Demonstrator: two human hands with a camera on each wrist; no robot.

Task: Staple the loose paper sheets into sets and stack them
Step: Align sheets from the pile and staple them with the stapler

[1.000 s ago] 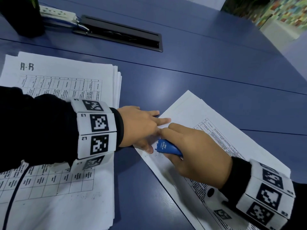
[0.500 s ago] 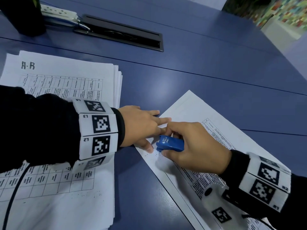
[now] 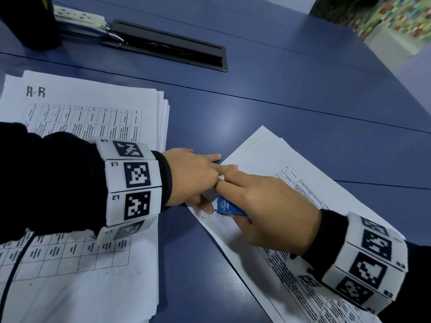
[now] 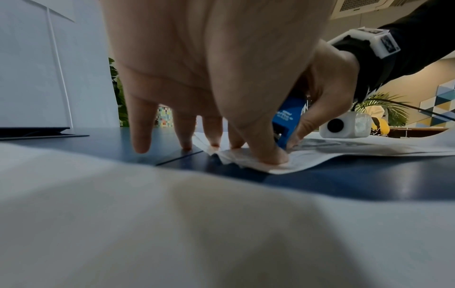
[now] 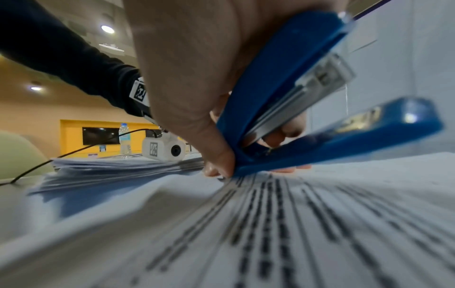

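The small blue plastic stapler (image 3: 227, 207), clasped in the right hand (image 3: 270, 210), is aimed left at the white printed sheets' (image 3: 268, 157) corner, pinned flat by the left hand (image 3: 193, 176).

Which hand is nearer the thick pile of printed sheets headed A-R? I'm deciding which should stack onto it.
Left. The left hand lies just beyond the thick pile's right edge, its forearm crossing it; the right hand grips the blue stapler farther right.

I count one stapler (image 3: 227, 207), two lots of paper — a stack (image 3: 93, 113) and a set (image 3: 268, 157) — one surface (image 3: 279, 89), one power strip (image 3: 77, 16), one bottle (image 5: 125, 140), and my two hands.
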